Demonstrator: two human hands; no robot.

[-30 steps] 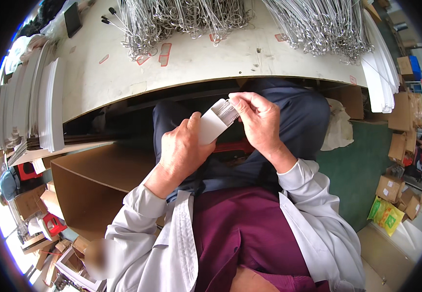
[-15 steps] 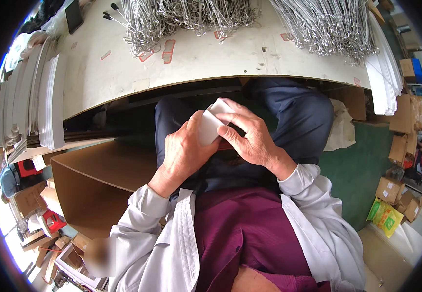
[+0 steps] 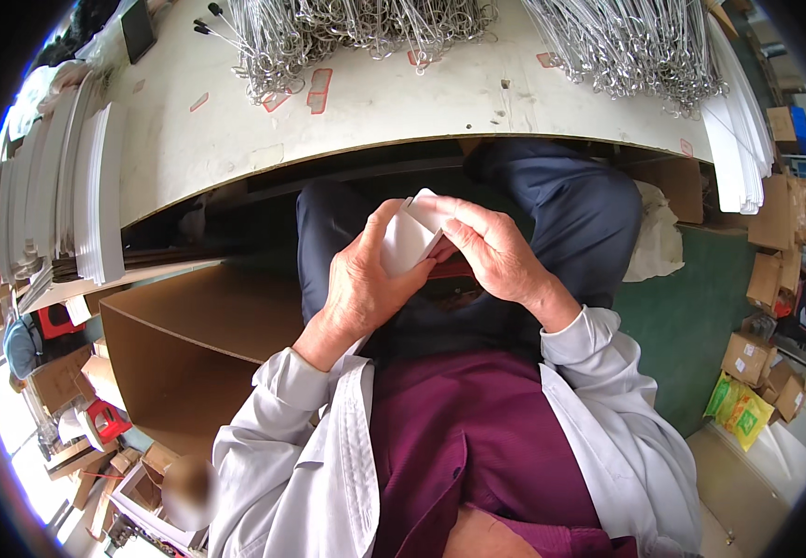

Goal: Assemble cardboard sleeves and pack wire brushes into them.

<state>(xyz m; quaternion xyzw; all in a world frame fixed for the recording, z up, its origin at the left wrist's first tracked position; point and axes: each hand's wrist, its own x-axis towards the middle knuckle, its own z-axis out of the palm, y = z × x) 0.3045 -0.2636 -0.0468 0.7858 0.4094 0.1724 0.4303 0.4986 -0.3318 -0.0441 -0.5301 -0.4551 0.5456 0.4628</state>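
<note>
A small white cardboard box is held above my lap, with a flap standing at its far end. My left hand is closed around its left side, thumb along the upper left edge and fingers beneath. My right hand grips the far right end of the box, its thumb and index finger at the flap. Parts of the box are hidden by my right fingers.
Ahead is a white table bearing heaps of thin metal rods with looped ends. White flat sheets stand in stacks at left and right. A large open cardboard carton sits at my left.
My right thumb and fingers have shifted from the box's near right side up toward its far end and flap. The left hand keeps its hold.
</note>
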